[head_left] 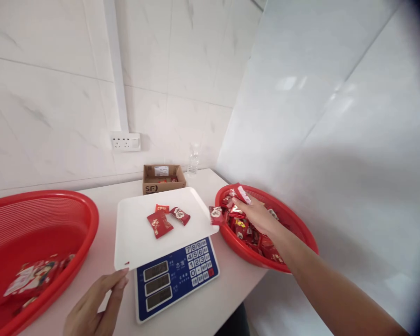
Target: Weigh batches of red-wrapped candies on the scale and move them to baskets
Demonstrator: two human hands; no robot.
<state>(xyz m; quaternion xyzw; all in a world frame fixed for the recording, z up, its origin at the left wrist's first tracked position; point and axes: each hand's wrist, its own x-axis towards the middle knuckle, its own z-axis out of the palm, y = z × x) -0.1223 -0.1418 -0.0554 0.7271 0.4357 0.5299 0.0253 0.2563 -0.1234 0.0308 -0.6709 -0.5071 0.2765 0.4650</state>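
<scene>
My right hand (pixel 257 213) reaches over the right red basket (pixel 304 228), its fingers closed on red snack packets (pixel 237 211), one with a pale pink side. Another red packet (pixel 216 214) sits between the basket rim and the tray edge; whether my fingers touch it, I cannot tell. The white tray (pixel 136 233) of a blue digital scale (pixel 177 280) carries a few packets, among them a large red one (pixel 160 224) and a dark red one (pixel 180 215). At the tray's near left corner, my left hand (pixel 96 303) has thumb and forefinger pinched together; anything between them is hidden.
On the left stands a second red basket (pixel 91 214) with a few packets low inside. Behind the tray are a cardboard box (pixel 154 188) and a clear plastic bottle (pixel 193 161). A wall socket (pixel 126 142) is above the white table (pixel 210 303). Walls close off the back and right.
</scene>
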